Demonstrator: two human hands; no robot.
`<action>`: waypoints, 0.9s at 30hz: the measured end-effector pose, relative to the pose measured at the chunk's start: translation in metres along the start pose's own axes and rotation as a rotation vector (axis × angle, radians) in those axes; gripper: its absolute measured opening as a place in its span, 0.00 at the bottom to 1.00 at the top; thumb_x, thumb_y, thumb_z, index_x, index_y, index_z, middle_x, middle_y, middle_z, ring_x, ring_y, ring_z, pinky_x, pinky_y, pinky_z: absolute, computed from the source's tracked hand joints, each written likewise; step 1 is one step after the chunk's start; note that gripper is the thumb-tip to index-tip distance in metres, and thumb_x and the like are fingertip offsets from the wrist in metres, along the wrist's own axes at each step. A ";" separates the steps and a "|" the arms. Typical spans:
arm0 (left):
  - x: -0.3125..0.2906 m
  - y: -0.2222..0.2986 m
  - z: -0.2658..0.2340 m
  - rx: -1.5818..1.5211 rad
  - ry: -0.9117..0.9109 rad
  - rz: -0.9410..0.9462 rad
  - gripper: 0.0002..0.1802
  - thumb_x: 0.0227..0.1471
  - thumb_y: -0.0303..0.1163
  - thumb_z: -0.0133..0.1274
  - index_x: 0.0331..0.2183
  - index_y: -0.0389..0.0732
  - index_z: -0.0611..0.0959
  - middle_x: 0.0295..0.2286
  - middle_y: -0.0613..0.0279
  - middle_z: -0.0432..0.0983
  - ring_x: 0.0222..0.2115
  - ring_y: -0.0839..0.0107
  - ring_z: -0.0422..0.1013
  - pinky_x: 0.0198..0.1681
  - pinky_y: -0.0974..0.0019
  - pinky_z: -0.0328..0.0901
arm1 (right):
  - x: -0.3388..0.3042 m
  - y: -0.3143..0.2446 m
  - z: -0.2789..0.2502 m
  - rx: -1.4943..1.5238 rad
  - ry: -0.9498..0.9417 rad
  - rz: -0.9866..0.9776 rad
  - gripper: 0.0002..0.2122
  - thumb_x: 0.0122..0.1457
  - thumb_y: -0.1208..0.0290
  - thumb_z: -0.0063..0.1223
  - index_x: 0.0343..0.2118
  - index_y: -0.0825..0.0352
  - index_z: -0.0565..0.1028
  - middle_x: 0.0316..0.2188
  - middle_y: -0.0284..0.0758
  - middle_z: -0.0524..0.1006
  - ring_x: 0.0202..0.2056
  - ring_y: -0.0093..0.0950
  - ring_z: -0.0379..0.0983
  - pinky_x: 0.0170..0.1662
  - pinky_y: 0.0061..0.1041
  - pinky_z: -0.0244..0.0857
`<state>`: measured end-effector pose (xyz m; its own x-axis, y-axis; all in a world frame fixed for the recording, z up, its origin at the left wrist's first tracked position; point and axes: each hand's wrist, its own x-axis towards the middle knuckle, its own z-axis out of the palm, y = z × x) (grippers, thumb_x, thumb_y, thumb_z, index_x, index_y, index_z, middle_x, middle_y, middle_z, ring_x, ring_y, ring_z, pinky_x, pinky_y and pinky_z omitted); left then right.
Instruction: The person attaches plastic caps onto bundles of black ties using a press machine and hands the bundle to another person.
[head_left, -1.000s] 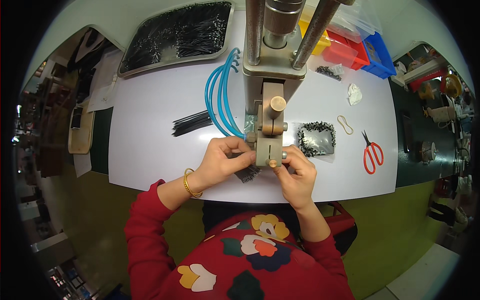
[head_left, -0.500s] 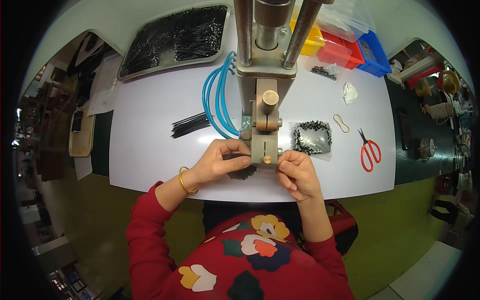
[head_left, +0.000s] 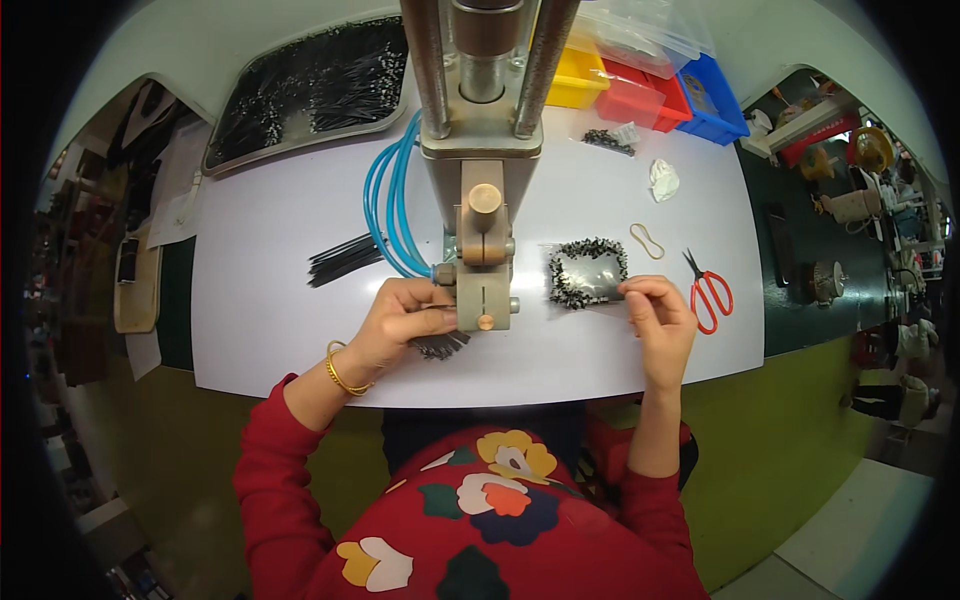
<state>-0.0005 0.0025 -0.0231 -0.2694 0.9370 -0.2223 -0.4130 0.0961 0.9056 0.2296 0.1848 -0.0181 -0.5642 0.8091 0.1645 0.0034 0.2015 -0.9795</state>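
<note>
My left hand is closed around a bundle of thin black wires, whose ends fan out below the fingers. It sits against the left side of the metal head of a bench press. My right hand is at the right edge of a clear plastic bag or shallow tray ringed with small black parts. Its thumb and forefinger are pinched together; whatever lies between them is too small to make out.
Blue air hoses curve left of the press, beside loose black wires. A metal tray of black wires stands far left. Yellow, red and blue bins stand far right. Red-handled scissors and a rubber band lie right.
My right hand has moved right, from the press head to the edge of the small black parts. My left hand stays beside the press with the wires. The whole view has shifted slightly.
</note>
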 end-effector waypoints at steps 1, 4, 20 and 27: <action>0.000 0.000 0.000 -0.003 -0.004 -0.001 0.06 0.43 0.25 0.51 0.25 0.32 0.78 0.22 0.62 0.74 0.22 0.80 0.68 0.27 0.79 0.62 | 0.000 0.001 -0.003 -0.004 0.002 0.001 0.02 0.52 0.78 0.50 0.28 0.71 0.71 0.30 0.35 0.73 0.19 0.16 0.64 0.17 0.12 0.55; 0.001 0.002 -0.002 -0.033 -0.005 -0.020 0.06 0.43 0.25 0.50 0.26 0.32 0.78 0.24 0.61 0.75 0.24 0.80 0.68 0.29 0.79 0.62 | 0.001 0.005 -0.007 -0.596 -0.096 -0.332 0.04 0.49 0.80 0.53 0.28 0.72 0.72 0.28 0.34 0.72 0.21 0.19 0.66 0.21 0.15 0.60; 0.002 0.000 0.002 0.118 -0.017 0.001 0.05 0.44 0.25 0.53 0.23 0.32 0.78 0.20 0.65 0.73 0.22 0.83 0.65 0.24 0.80 0.58 | -0.014 -0.004 0.030 -0.111 -0.137 -0.293 0.03 0.48 0.86 0.49 0.26 0.72 0.71 0.29 0.35 0.71 0.28 0.21 0.66 0.29 0.15 0.59; 0.001 0.007 0.005 0.131 0.010 0.007 0.06 0.44 0.24 0.54 0.19 0.33 0.78 0.18 0.65 0.73 0.20 0.83 0.66 0.24 0.79 0.59 | -0.022 -0.019 0.096 0.102 -0.245 -0.137 0.01 0.51 0.81 0.49 0.25 0.72 0.70 0.26 0.33 0.68 0.27 0.19 0.61 0.30 0.16 0.56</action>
<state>0.0004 0.0054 -0.0153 -0.2809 0.9345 -0.2189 -0.2938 0.1334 0.9465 0.1630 0.1099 -0.0139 -0.7364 0.6180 0.2754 -0.1625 0.2336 -0.9587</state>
